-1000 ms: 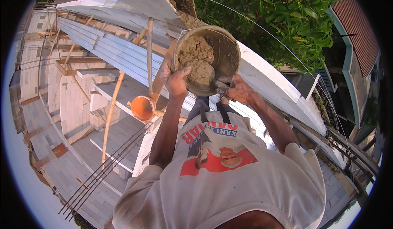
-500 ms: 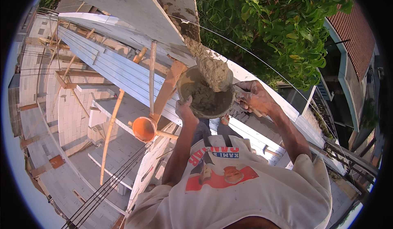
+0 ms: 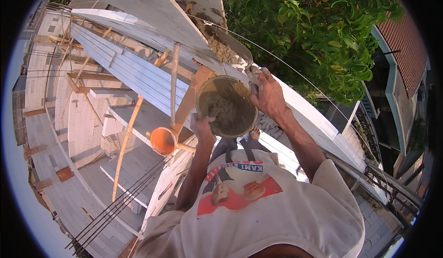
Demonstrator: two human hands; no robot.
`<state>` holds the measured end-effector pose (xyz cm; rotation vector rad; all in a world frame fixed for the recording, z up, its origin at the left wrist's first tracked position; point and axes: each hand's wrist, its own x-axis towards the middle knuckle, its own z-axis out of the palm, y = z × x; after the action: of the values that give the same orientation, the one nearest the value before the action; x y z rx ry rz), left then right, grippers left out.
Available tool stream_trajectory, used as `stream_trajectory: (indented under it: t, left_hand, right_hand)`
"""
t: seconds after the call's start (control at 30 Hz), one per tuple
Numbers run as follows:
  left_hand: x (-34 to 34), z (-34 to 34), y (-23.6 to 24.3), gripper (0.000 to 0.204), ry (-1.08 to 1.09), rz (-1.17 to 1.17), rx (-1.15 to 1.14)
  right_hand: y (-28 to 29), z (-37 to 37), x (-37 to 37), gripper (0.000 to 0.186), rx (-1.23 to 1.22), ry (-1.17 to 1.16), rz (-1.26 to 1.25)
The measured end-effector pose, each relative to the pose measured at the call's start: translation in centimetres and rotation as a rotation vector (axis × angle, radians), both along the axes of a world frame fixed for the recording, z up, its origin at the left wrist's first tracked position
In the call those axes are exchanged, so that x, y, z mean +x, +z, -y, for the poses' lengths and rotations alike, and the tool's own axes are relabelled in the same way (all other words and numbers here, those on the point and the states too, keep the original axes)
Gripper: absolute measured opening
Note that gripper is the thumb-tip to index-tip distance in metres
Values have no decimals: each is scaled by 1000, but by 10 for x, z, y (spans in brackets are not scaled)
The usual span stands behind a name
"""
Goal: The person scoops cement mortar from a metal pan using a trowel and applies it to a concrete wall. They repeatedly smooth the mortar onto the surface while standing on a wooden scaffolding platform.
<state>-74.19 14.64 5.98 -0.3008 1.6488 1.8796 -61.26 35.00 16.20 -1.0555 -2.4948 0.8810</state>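
My left hand (image 3: 203, 128) is closed on the near left rim of a round, dark bucket (image 3: 247, 119), its thumb over the edge. Wet grey mortar (image 3: 221, 108) lies inside and smears the bucket's wall. In my right hand (image 3: 268, 94), beyond the bucket's right side, is the handle of a trowel (image 3: 237, 46). Its blade points away and to the left, against the mortar-covered edge (image 3: 219, 48) where the pale wall panels (image 3: 161, 16) meet. The blade's tip is hard to make out against the mortar.
An orange bucket (image 3: 163, 141) sits at a pole junction left of me. Bamboo poles (image 3: 127, 147), a wooden plank (image 3: 194, 94) and ribbed metal sheets (image 3: 134, 73) surround it. A thin wire (image 3: 295, 71) crosses before leafy branches (image 3: 304, 36). Rebar rods (image 3: 122, 202) jut out lower left.
My right hand has moved up and away from the bucket. The mortar-loaded trowel has gone from over the bucket to the panel edge, and its heap of mortar is no longer seen on it.
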Motion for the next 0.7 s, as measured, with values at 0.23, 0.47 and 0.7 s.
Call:
stream_trajectory:
  t: [0.23,0.47,0.7]
  left_hand:
    - [2,-15,29,33,-191,-216,21]
    - [-8,-32,57,33,-407,-347,154]
    - [-19,-27,68,35,-334,-452,149]
  right_hand:
    - [-43,51,78,39,-271,157,213]
    - [-47,76,44,29,50,389,466]
    - [-24,58,71,26,149,381,293]
